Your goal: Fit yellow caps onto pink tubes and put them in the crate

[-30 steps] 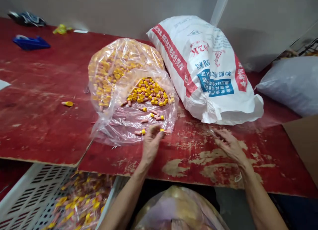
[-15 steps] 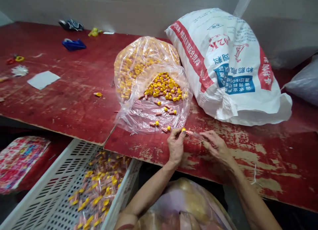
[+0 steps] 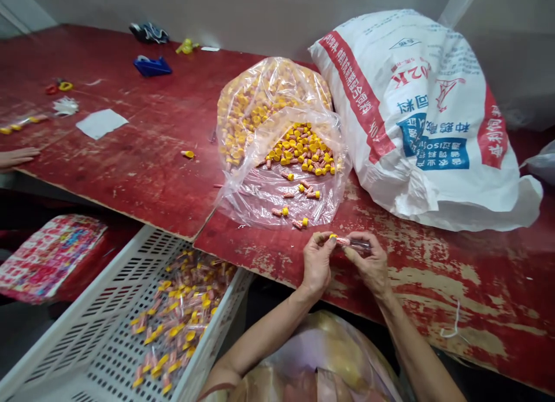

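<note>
Near the table's front edge, my left hand (image 3: 317,264) pinches a small yellow-capped piece with a pink speckled body (image 3: 342,241). My right hand (image 3: 371,265) is closed on a clear plastic tube (image 3: 362,247), which lies in line with the pink body and seems to surround its end. Just beyond my hands, an open clear plastic bag (image 3: 243,199) holds a heap of the same yellow-capped pieces (image 3: 303,144). A few lie loose at the bag's mouth. Below the table on the left, a white slotted crate (image 3: 108,309) contains many capped pieces in clear tubes (image 3: 182,315).
A big white printed sack (image 3: 433,118) slumps to the right of the bag. On the left of the red table (image 3: 143,142) lie a blue tape dispenser (image 3: 151,66), a paper sheet (image 3: 102,123) and one loose capped piece (image 3: 187,154). Another person's hand (image 3: 19,157) rests at the left edge.
My right hand has moved left, bringing the clear tube up to the pink piece in my left hand. The view has shifted left, and another person's hand now shows at the left edge.
</note>
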Available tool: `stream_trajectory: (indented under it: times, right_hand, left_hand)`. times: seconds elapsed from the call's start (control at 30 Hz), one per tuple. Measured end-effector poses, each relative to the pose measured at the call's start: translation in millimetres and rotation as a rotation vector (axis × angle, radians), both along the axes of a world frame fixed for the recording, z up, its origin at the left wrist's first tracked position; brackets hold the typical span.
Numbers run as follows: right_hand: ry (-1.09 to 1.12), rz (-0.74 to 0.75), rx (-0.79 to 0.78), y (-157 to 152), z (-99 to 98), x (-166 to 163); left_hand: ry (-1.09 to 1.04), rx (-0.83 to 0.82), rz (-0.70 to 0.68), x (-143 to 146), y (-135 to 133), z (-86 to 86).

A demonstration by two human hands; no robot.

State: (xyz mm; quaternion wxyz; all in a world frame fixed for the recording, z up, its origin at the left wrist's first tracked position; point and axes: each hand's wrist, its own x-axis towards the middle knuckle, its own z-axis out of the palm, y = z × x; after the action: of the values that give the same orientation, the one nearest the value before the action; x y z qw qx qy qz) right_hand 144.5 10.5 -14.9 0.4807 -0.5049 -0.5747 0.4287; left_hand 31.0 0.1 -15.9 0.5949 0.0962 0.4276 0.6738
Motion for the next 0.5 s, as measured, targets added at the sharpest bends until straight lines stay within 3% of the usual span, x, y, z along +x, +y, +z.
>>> stream_trajectory:
  times: [0.17, 0.37, 0.5]
  right_hand:
    - [-0.159, 0.057, 0.176, -1.6, -11.1, -3.1]
    - [-0.242, 0.056, 0.438, -2.9, -30.2, -17.9]
    - [-0.449, 0.263, 0.605, -0.2, -17.8, -17.9]
  left_hand:
    - [0.067, 0.032, -0.052, 0.9, -8.3, -1.8]
    - [0.049, -0.001, -0.012, -3.1, -10.3, -3.4]
    - [0.117, -0.043, -0.022, -40.1, -12.0, 5.3]
